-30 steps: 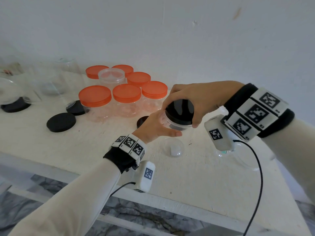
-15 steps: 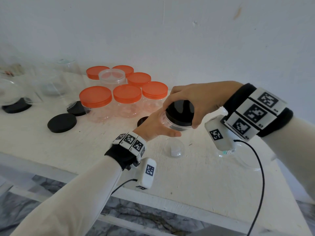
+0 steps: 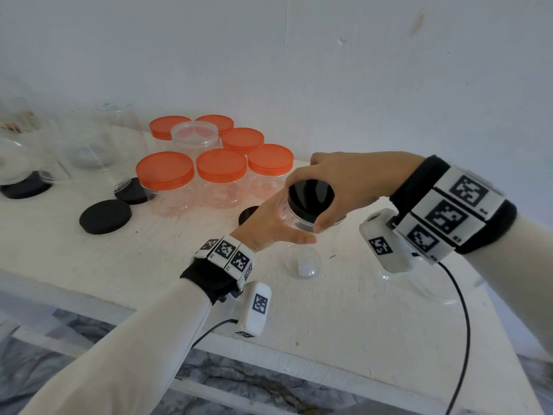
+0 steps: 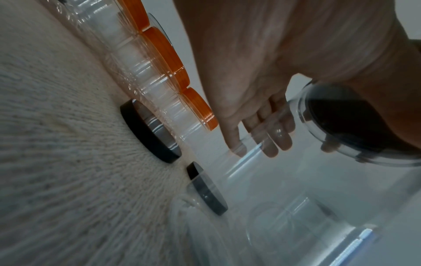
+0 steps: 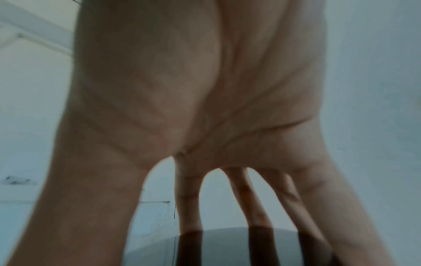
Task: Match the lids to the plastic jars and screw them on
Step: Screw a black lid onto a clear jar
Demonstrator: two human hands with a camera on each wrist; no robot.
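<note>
My left hand [image 3: 269, 226] still cups the clear jar [image 3: 294, 215] above the table's front edge; my right hand [image 3: 344, 187] keeps gripping its black lid [image 3: 311, 194], likely mid-screw.

You see a clear, glossy plastic jar [image 3: 294, 215] under a shiny black lid [image 3: 311, 194], smooth orange plastic lids [image 3: 165, 170], a matt black lid [image 3: 105, 216], and a rough, white-painted table [image 3: 344, 319].

You get no readable text, brand or number anywhere; only black-and-white square tag patterns on both wristbands [image 3: 229, 254] and the white wrist camera boxes [image 3: 380, 245], not legible.
</note>
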